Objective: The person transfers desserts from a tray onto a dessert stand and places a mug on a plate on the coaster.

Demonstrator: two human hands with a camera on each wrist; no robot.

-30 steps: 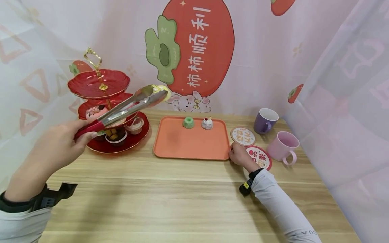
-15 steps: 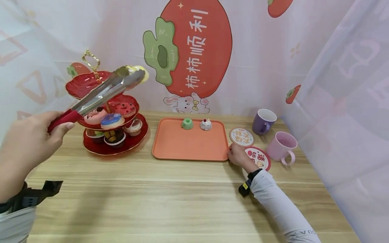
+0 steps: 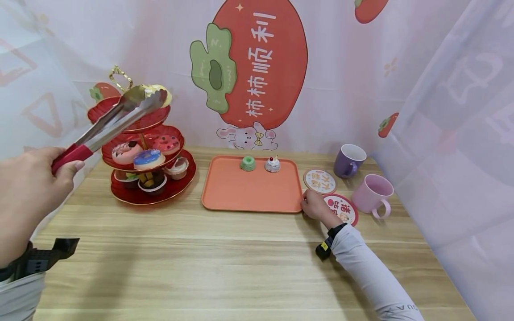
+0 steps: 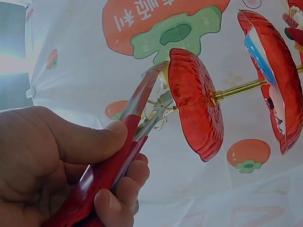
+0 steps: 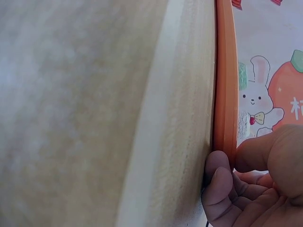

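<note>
My left hand (image 3: 30, 191) grips metal tongs (image 3: 110, 129) by their red handles. Between the tong tips is a yellow-and-white piece of pastry (image 3: 153, 88), mostly hidden by the metal. The tips hang over the top tier (image 3: 152, 119) of a red three-tier stand; in the left wrist view they are beside that tier's rim (image 4: 182, 104). My right hand (image 3: 316, 206) pinches the front right corner of an orange tray (image 3: 249, 191), thumb and fingers on its rim (image 5: 226, 94). A green ring cake (image 3: 248, 164) and a white cherry-topped cake (image 3: 272, 165) sit along the tray's back.
Several doughnuts, one blue-topped (image 3: 148, 159), fill the middle tier; cupcakes (image 3: 176, 169) stand on the bottom one. A purple mug (image 3: 344, 164), a pink mug (image 3: 370, 196) and round coasters (image 3: 320, 182) are right of the tray. A printed cloth (image 3: 337, 80) hangs behind.
My left hand has moved left, carrying the tongs and pastry from the gap between stand and tray to over the top tier. The right hand still pinches the tray corner.
</note>
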